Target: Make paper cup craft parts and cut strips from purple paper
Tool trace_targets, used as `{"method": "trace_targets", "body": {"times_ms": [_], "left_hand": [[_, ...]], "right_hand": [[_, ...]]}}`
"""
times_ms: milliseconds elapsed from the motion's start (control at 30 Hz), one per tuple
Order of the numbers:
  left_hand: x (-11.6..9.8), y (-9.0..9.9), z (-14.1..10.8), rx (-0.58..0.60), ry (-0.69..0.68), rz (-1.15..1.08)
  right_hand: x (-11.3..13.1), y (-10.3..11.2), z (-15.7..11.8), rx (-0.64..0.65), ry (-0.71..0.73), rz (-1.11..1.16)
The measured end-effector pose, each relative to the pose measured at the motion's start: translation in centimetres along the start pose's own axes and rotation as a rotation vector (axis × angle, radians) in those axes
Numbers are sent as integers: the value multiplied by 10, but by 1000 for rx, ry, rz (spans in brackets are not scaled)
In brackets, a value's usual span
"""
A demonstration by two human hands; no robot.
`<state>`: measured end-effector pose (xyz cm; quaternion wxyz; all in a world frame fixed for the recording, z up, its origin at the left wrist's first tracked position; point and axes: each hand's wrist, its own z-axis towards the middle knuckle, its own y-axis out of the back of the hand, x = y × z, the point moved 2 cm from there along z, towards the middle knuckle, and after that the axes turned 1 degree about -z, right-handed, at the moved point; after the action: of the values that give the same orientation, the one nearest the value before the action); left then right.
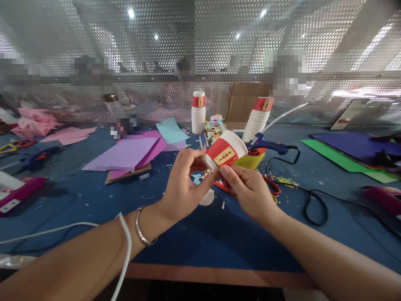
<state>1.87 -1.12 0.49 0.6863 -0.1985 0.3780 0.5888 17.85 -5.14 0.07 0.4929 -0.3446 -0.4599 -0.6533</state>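
Observation:
Above the blue table, both hands hold a red and white paper cup (224, 151), tilted with its mouth toward the upper right. My left hand (184, 184) grips its base end between thumb and fingers. At the lower side of the cup, my right hand (250, 190) pinches with thumb and fingers; whether anything small is in that pinch is hidden. Beneath the hands lie a white round piece (207, 197), paper scraps and scissors with red handles (272, 186), partly covered. Behind the cup on the right rests a blue glue gun (269, 145).
Paper cup stacks (198, 119) (253, 123) stand at the back. Purple paper sheets (125, 152) lie left, green and blue sheets (332, 156) right. A black cord (313, 192) loops on the right; a white cable (127, 246) crosses my left forearm. A perforated metal screen (175, 46) rises behind.

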Motion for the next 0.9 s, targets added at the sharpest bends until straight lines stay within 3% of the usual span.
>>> {"method": "trace_targets", "body": {"times_ms": [133, 233, 500, 600, 667, 900], "left_hand": [[-1, 2, -3, -29, -151, 176], [-4, 3, -4, -32, -186, 251], [0, -4, 0, -44, 216, -269], [0, -5, 3, -24, 342, -366], [-1, -4, 4, -21, 358, -380], [-3, -3, 4, -32, 221, -329]], "right_hand": [[-2, -1, -2, 8, -13, 9], [-2, -2, -2, 8, -11, 6], [3, 0, 2, -21, 11, 4], [4, 0, 2, -11, 15, -14], [4, 0, 2, -4, 15, -29], [3, 0, 1, 2, 19, -41]]}}
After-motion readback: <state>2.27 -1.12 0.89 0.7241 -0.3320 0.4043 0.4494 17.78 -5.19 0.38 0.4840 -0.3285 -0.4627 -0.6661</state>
